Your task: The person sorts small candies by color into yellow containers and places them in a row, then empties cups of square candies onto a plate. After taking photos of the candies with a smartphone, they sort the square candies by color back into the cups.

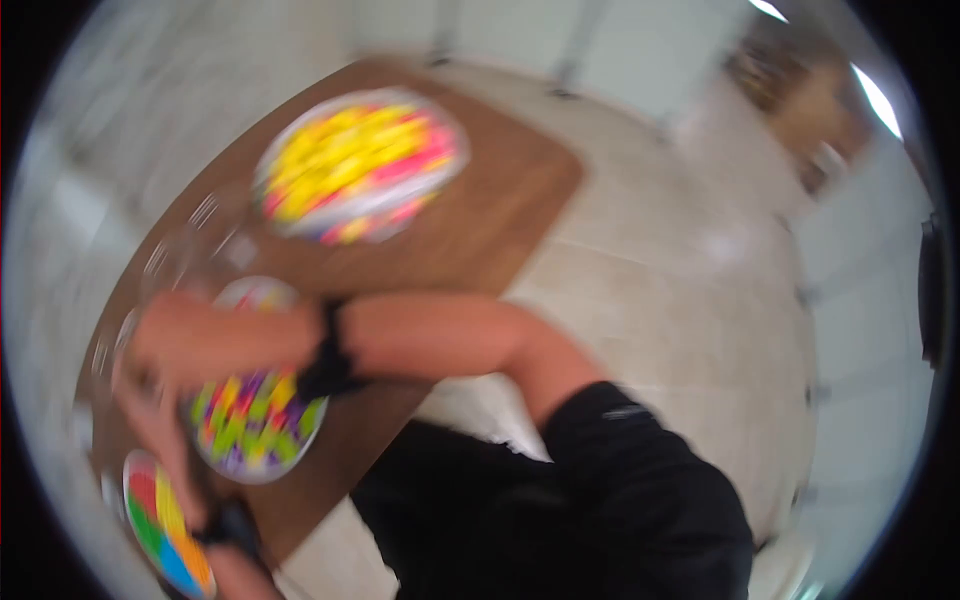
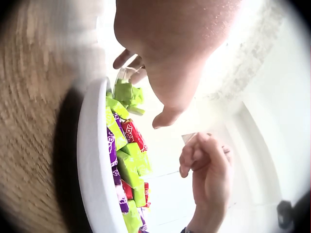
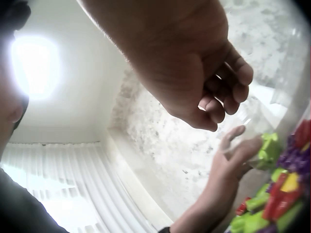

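Note:
My left hand [image 1: 155, 410] [image 2: 167, 53] [image 3: 231, 167] has its fingers and thumb round a clear container [image 2: 125, 75] with green wrapped pieces [image 2: 125, 93] [image 3: 268, 150] at it, beside an oval white bowl [image 2: 92, 170]. Red, purple, green and yellow wrapped pieces [image 1: 250, 430] fill this bowl. My right hand [image 1: 225, 345] [image 2: 209, 167] [image 3: 189, 63] is raised near the bowl, its fingers curled towards the thumb. Nothing can be clearly made out in its grip. The head view is blurred.
A larger bowl of yellow and pink pieces [image 1: 350, 160] stands on the brown table [image 1: 500, 170]. Near the lower left is a plate with red, yellow, green, blue and orange sections [image 1: 165, 520]. Blurred clear items [image 1: 235, 250] lie along the table's far-left side.

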`<state>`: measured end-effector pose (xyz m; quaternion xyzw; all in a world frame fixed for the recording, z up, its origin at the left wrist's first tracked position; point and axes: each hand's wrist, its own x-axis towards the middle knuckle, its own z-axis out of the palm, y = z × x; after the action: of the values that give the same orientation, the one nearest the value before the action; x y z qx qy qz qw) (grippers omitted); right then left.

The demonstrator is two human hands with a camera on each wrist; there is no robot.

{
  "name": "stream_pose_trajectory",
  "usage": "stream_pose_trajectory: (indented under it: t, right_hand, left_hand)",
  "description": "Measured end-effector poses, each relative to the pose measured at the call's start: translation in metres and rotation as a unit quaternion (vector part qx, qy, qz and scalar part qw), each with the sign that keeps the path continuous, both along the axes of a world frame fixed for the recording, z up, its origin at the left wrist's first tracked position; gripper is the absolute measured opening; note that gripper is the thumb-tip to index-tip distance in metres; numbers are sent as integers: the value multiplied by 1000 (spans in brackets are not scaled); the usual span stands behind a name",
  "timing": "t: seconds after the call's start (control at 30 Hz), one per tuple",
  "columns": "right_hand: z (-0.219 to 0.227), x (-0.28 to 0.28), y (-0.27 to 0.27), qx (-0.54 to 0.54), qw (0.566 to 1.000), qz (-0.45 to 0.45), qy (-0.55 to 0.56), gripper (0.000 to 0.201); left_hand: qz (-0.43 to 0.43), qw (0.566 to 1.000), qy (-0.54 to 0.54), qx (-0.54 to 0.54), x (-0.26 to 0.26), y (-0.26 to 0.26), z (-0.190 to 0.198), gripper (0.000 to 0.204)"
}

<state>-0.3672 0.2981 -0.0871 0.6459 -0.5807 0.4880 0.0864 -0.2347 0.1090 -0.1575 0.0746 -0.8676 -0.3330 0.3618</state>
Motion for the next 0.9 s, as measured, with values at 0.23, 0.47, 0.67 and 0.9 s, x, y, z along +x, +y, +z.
stream_pose_trajectory:
  t: [0.23, 0.47, 0.67, 0.9]
  right_hand:
    - [-12, -31, 40, 233, 963, -123, -51, 30]
    - [0, 2, 45, 263, 963, -49, -15, 18]
    - [1, 10, 62, 319, 943, 74, 58, 12]
    - [6, 21, 61, 379, 923, 33, 59, 17]
  left_hand:
    - [6, 998, -45, 34, -22, 19, 22, 87]
    - [-5, 997, 1, 78, -8, 27, 20, 93]
    - [-8, 993, -8, 116, 0, 28, 22, 95]
    - [-14, 992, -9, 126, 2, 27, 13, 97]
